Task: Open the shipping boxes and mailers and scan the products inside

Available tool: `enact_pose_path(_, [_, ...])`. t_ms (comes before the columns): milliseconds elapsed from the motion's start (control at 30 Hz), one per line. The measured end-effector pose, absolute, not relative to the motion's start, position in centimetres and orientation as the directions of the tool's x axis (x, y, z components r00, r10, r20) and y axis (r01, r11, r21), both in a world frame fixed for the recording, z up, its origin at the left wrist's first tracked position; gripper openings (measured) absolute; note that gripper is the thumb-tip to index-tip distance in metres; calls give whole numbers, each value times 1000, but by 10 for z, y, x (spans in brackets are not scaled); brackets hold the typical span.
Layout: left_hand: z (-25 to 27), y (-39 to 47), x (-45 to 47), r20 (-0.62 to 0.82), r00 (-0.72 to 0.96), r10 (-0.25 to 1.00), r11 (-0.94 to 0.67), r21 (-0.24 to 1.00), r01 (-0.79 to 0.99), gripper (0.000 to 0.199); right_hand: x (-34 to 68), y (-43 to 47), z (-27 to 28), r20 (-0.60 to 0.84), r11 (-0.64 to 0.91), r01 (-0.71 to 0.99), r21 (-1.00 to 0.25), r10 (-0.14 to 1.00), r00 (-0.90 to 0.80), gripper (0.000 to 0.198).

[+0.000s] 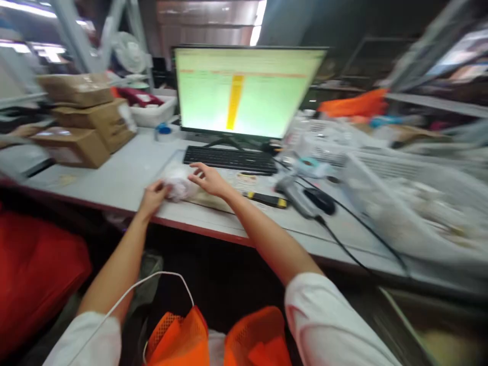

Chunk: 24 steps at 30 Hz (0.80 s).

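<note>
On the table in front of the keyboard lies a crumpled white bundle (178, 182), which looks like soft plastic wrap; blur hides what is inside it. My left hand (153, 198) has its fingers curled against the bundle's left side, seeming to grip the edge. At the right of the bundle is my right hand (209, 179), palm down with the fingers apart and nothing held. Beneath the right wrist, a flat beige piece (213, 200) lies on the table, partly covered by the arm.
Behind stand a black keyboard (232, 159) and a lit monitor (247, 91). A yellow-black cutter (267, 199), a corded grey scanner (299, 195) and a black mouse (320, 200) lie right. Cardboard boxes (76, 145) are stacked left; a white basket (366, 203) fills the right side.
</note>
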<state>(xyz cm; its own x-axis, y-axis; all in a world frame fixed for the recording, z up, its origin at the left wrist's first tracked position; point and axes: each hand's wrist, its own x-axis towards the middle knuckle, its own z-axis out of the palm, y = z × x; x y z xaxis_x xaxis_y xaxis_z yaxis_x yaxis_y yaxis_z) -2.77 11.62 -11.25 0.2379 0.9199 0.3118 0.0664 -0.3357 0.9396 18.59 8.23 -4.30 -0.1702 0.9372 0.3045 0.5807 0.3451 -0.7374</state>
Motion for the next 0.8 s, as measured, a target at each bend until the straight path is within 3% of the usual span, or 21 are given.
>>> enact_pose_path(100, [-119, 117, -63, 301, 145, 942, -315, 946, 78, 55, 172, 106, -61, 303, 425, 598, -679, 905, -299, 33])
enact_pose_path(200, [-121, 118, -56, 314, 100, 944, -317, 948, 15, 61, 169, 102, -80, 324, 423, 562, -711, 906, -273, 39])
enact_pose_path(333, [-124, 117, -50, 319, 79, 944, -321, 947, 16, 45, 180, 96, -98, 309, 384, 495, -780, 923, -229, 38])
enact_pose_path(433, [-125, 118, -53, 281, 16, 959, -280, 944, 173, 34, 187, 96, -102, 288, 355, 413, -839, 933, -217, 36])
enact_pose_path(600, [-122, 117, -48, 271, -96, 958, -205, 879, 430, 11, 193, 98, -97, 320, 339, 77, -938, 929, -189, 46])
enact_pose_path(700, [-118, 107, -44, 408, -130, 904, -305, 826, 474, 29, 195, 98, -95, 366, 377, 44, -925, 916, -163, 46])
enact_pose_path(800, [-117, 92, -43, 701, -102, 706, -566, 645, 513, 35, 195, 98, -97, 412, 437, 167, -884, 896, -164, 39])
